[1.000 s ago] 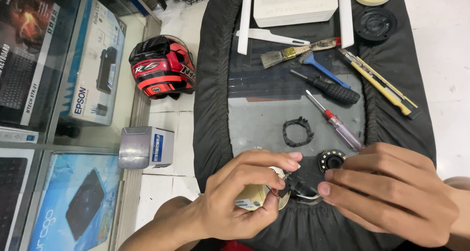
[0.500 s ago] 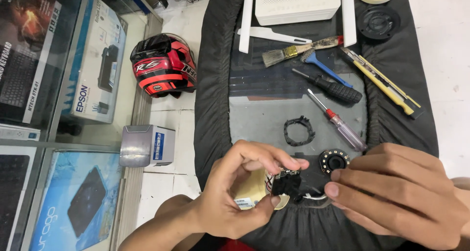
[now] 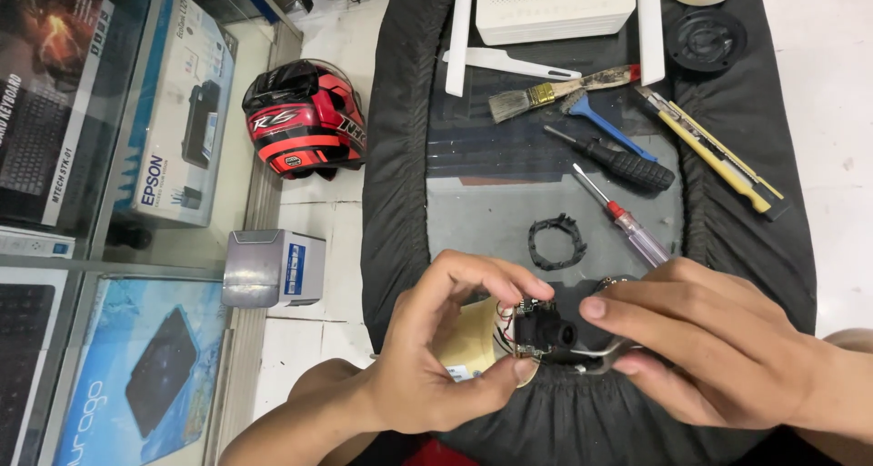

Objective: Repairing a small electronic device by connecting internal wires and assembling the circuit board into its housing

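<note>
Two hands, left (image 3: 436, 348) and right (image 3: 700, 339), grip small camera module (image 3: 543, 331); black ring (image 3: 556, 242), red screwdriver (image 3: 623, 219) just beyond.

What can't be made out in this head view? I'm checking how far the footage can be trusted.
- Small camera module: its underside and wire ends are hidden by the left hand and right hand.
- Metal bracket: mostly covered by right-hand fingers.
- White box: cut off by the top edge.
- Red screwdriver: handle end hidden behind the right hand.
</note>
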